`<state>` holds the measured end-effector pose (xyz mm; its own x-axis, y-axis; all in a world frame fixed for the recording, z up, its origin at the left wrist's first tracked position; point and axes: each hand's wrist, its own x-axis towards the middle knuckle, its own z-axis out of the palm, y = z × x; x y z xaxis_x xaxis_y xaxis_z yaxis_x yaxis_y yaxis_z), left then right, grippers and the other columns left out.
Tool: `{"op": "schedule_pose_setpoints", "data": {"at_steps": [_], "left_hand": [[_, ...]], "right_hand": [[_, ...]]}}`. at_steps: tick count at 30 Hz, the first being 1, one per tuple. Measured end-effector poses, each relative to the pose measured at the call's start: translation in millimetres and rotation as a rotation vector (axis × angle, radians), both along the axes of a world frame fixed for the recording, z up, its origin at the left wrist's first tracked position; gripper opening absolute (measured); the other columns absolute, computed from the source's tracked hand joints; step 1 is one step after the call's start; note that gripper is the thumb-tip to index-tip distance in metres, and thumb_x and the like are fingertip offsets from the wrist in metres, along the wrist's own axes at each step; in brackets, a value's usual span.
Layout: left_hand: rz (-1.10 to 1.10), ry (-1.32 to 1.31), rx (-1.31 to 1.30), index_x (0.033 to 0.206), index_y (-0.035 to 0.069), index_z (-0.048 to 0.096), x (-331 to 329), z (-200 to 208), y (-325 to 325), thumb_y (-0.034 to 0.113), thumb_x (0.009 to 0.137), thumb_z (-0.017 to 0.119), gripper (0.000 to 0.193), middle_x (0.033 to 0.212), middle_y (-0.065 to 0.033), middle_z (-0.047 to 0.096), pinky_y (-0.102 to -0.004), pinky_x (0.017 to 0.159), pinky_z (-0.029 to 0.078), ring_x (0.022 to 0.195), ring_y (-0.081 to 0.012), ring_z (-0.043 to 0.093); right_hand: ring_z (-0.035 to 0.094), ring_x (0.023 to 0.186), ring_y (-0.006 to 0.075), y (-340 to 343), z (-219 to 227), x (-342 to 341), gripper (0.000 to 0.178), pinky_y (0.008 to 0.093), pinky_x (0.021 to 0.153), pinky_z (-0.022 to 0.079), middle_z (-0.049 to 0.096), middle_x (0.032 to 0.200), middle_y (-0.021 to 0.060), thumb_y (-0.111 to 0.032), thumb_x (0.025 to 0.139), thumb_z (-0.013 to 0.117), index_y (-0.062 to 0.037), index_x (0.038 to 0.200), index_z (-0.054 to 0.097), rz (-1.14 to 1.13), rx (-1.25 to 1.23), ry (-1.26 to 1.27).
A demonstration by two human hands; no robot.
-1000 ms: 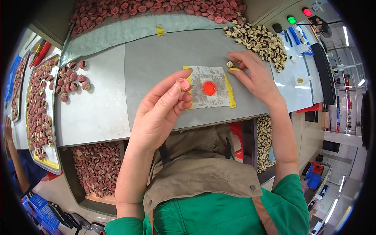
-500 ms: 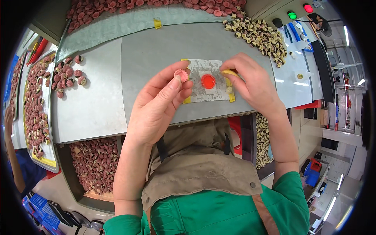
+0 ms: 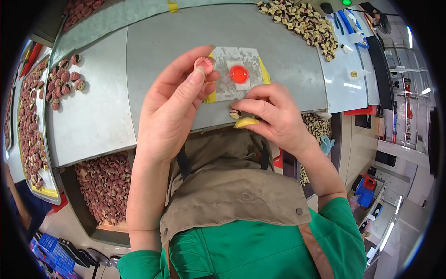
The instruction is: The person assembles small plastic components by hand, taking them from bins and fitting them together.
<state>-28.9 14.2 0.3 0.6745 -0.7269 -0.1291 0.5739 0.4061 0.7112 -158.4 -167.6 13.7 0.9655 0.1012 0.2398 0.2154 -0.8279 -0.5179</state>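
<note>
My left hand (image 3: pixel 174 102) is closed, pinching a pink ribbed cup-shaped piece (image 3: pixel 203 65) between thumb and fingers, above the left edge of a stained white pad. My right hand (image 3: pixel 276 116) is lower, near the table's front edge. A small dark, pink and cream piece (image 3: pixel 235 113) sits between its forefinger and thumb. Something yellow (image 3: pixel 246 122) is at the thumb's tip; whether it is a cover or a held piece is unclear. Between the hands, a small round dish of bright red (image 3: pixel 239 74) stands on the white pad (image 3: pixel 227 93), which has yellow tape at its sides.
Cream-and-dark pieces (image 3: pixel 306 25) are heaped at the back right. Pink-and-dark balls (image 3: pixel 62 81) lie at the left, beside a full tray (image 3: pixel 58 197). A drawer (image 3: pixel 69 186) of similar balls is under the table's left side. Another person's arm (image 3: pixel 18 200) shows at far left.
My right hand has moved from the pad's right side down and left to the table's front edge. The dark-and-cream piece now shows at its fingers. My left hand keeps its pink piece; the view has shifted.
</note>
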Motion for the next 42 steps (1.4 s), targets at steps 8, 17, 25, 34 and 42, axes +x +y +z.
{"op": "schedule_pose_setpoints", "data": {"at_steps": [8,17,25,34,42], "left_hand": [[0.015,-0.015,-0.026,0.133,0.000,0.052,-2.6,1.3,-0.7,0.016,0.099,0.056,0.038,0.113,-0.0011,0.060,-0.0271,0.093,0.045,0.107,-0.0130,0.057],[0.009,0.035,-0.032,0.134,0.000,0.051,-2.7,4.0,-1.3,0.014,0.098,0.056,0.038,0.114,-0.0010,0.061,-0.0270,0.093,0.045,0.104,-0.0117,0.059],[0.009,0.061,-0.085,0.133,0.000,0.051,-0.9,2.6,-4.6,0.012,0.098,0.056,0.037,0.115,-0.0026,0.062,-0.0272,0.092,0.046,0.102,-0.0114,0.059],[-0.001,0.074,-0.065,0.135,0.000,0.050,1.9,6.2,-4.8,0.012,0.098,0.056,0.039,0.115,-0.0029,0.063,-0.0269,0.092,0.047,0.102,-0.0115,0.060],[0.020,0.086,-0.066,0.131,0.001,0.052,1.3,7.3,-4.0,0.011,0.098,0.055,0.034,0.115,-0.0046,0.062,-0.0270,0.091,0.048,0.103,-0.0130,0.060]], "right_hand": [[0.057,0.083,0.0232,3.8,4.2,-1.3,0.030,0.0352,0.079,0.046,0.060,0.092,0.0047,-0.007,0.071,0.078,-0.0096,0.099,0.066,-0.028,0.036,-0.029],[0.059,0.083,0.0277,-93.6,45.7,6.2,0.016,0.0372,0.075,0.044,0.060,0.085,0.0108,-0.017,0.084,0.064,-0.0027,0.090,0.058,-0.283,-0.379,0.072],[0.058,0.082,0.0290,-120.2,47.0,44.1,0.022,0.0406,0.080,0.041,0.059,0.081,0.0112,-0.023,0.090,0.051,-0.0045,0.085,0.060,-0.077,-0.797,0.398],[0.059,0.084,0.0293,-140.6,61.0,29.1,0.021,0.0398,0.074,0.047,0.061,0.089,0.0119,-0.021,0.093,0.054,-0.0008,0.096,0.060,-0.365,-0.301,0.249],[0.063,0.088,0.0237,-112.4,29.6,18.8,0.022,0.0333,0.079,0.050,0.062,0.097,0.0128,-0.013,0.089,0.064,-0.0013,0.107,0.062,-0.438,-0.138,0.149]]}}
